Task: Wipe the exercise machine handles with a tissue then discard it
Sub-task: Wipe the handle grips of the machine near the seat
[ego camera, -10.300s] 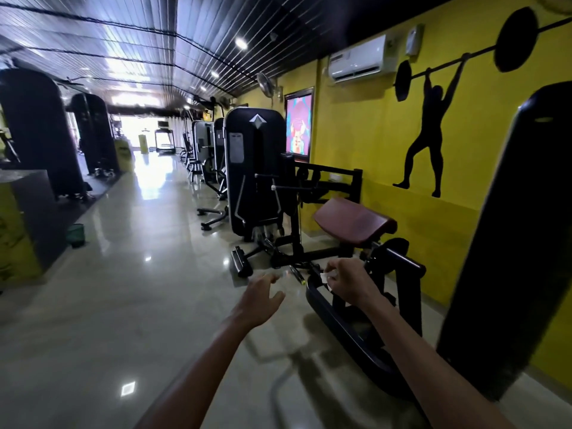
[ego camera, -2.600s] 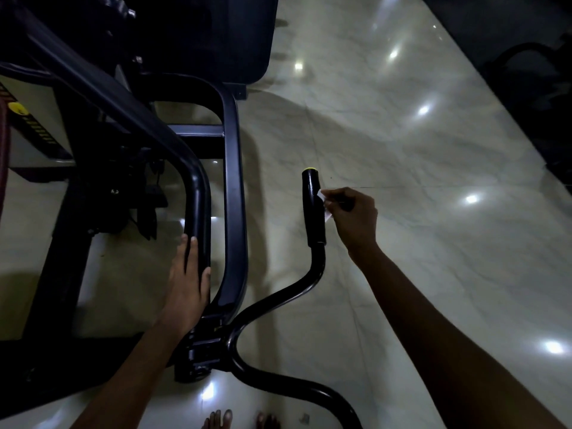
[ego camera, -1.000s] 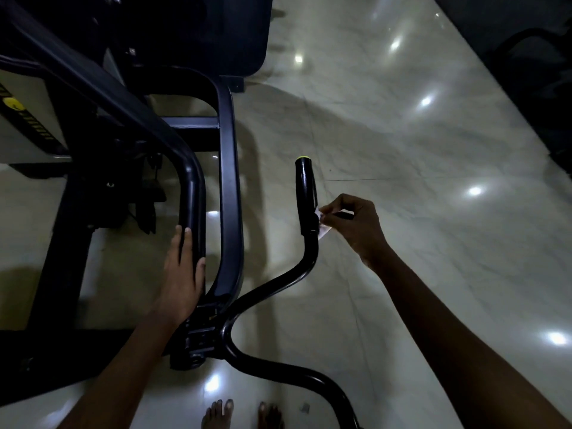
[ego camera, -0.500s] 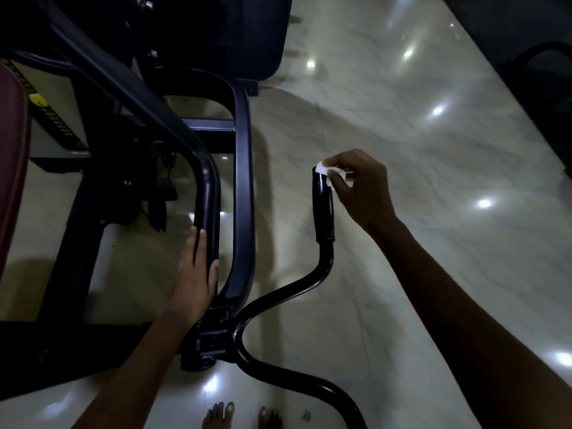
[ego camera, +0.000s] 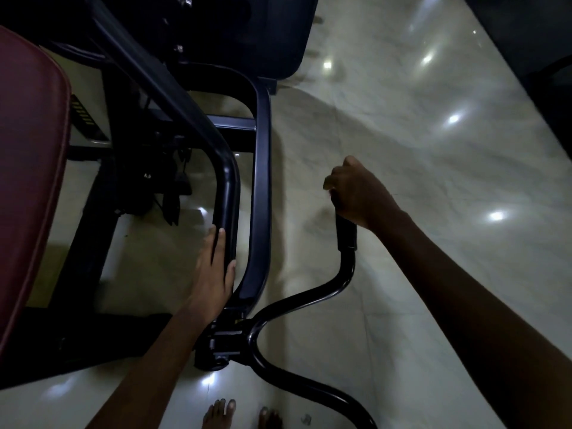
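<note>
The black handle grip (ego camera: 346, 235) of the exercise machine stands upright on a curved black bar (ego camera: 297, 305). My right hand (ego camera: 359, 191) is curled over the top of the grip and covers its end. The tissue is hidden inside that hand. My left hand (ego camera: 213, 274) rests with straight fingers against the black frame tube (ego camera: 227, 193) to the left.
A maroon seat pad (ego camera: 31, 168) fills the left edge. The black machine frame (ego camera: 261, 181) and a dark shroud (ego camera: 247, 35) lie ahead. Glossy marble floor (ego camera: 418, 150) spreads to the right. My bare toes (ego camera: 223, 413) show at the bottom edge.
My right hand has moved from pinching the tissue at the side of the grip's tip to closing over the top of the grip, hiding the tissue. My left hand has stayed on the frame.
</note>
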Demonstrator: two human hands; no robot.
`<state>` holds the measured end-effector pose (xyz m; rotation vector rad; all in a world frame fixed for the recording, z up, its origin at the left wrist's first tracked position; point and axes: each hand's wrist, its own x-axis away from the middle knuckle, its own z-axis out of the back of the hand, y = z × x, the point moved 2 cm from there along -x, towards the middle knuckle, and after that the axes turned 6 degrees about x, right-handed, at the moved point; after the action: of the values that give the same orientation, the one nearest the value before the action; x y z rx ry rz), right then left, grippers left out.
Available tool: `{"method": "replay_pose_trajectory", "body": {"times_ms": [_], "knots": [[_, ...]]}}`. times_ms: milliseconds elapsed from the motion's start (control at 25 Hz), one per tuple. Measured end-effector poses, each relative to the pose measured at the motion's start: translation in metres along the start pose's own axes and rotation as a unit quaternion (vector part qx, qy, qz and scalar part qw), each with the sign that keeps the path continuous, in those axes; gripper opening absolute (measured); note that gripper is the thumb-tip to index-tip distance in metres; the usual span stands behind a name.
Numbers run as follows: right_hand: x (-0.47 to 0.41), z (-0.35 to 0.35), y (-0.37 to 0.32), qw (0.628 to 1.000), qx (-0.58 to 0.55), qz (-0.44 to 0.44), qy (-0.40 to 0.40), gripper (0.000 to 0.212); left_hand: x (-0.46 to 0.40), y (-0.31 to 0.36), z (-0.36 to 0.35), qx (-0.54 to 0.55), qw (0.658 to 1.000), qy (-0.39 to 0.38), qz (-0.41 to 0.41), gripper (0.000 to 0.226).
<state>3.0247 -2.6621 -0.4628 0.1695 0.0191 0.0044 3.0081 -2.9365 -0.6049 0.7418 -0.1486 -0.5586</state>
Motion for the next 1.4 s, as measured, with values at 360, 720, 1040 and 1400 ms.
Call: {"method": "replay_pose_trajectory", "body": {"times_ms": [360,720,1040,1400], "knots": [[0.062,0.012,-0.029,0.984,-0.024,0.166,-0.059,0.034,0.0,-0.005,-0.003,-0.01,1.0,-0.002,-0.006,0.069],[-0.006,0.012,0.006,0.997,0.057,0.045,-0.01,0.008,0.0,-0.006,-0.004,-0.014,1.0,0.002,-0.005,0.068],[0.004,0.01,-0.018,0.985,0.095,0.102,-0.103,0.011,0.0,-0.005,-0.003,-0.011,1.0,0.001,-0.012,0.068],[0.049,0.018,-0.06,0.962,0.115,0.17,-0.179,0.013,0.001,-0.006,-0.003,-0.013,1.0,0.003,-0.013,0.065]]}}
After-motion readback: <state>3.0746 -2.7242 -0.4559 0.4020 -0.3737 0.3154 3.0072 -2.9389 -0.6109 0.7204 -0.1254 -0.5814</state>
